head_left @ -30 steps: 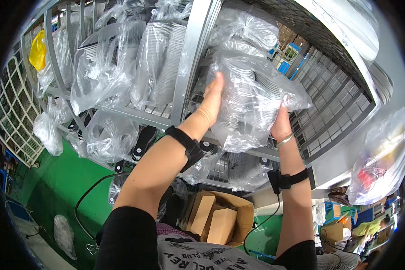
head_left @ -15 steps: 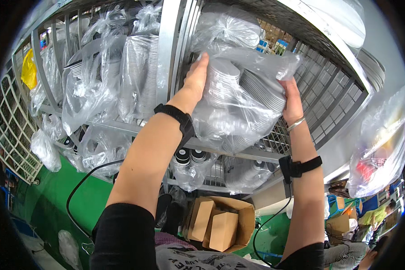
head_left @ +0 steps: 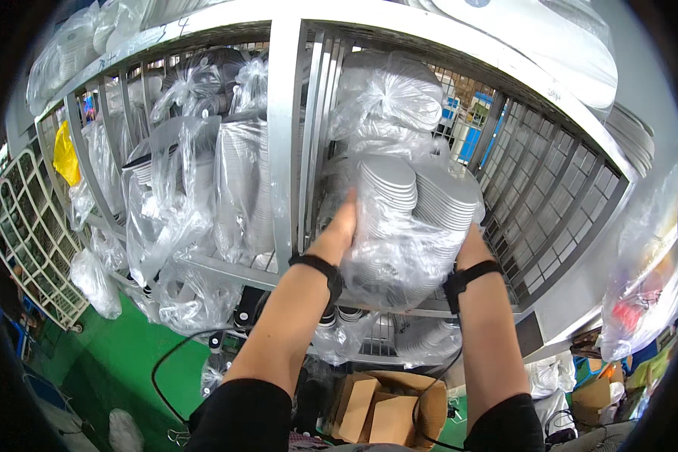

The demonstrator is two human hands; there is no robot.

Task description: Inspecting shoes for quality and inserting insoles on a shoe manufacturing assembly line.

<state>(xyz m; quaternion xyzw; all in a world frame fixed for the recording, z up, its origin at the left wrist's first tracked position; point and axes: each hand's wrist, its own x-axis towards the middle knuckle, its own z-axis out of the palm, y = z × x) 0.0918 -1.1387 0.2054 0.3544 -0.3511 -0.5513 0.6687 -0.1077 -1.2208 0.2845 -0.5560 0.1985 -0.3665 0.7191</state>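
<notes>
A clear plastic bag of grey insoles [head_left: 403, 248], stacked in neat columns, sits at the front of the right-hand metal rack bay. My left hand [head_left: 342, 224] presses on its left side, thumb showing and the other fingers mostly hidden. Against its right side is my right hand [head_left: 471, 247], its fingers out of sight behind the bag. Between them the two hands grip the bag. The tops of two insole stacks show through the bag's upper part. Behind it lies another knotted clear bag [head_left: 392, 98] with pale contents.
A metal post [head_left: 285, 135] divides the bays; more bagged insoles [head_left: 241, 181] fill the left one. Bagged items [head_left: 429, 340] lie on the lower shelf. Below stands an open cardboard box [head_left: 433, 407] on the green floor [head_left: 90, 361]. A yellow bag [head_left: 65, 154] hangs at left.
The bag of insoles has gone deeper into the bay and sits lower, with both my hands still at its sides. Its plastic top has folded back. The view has tilted up.
</notes>
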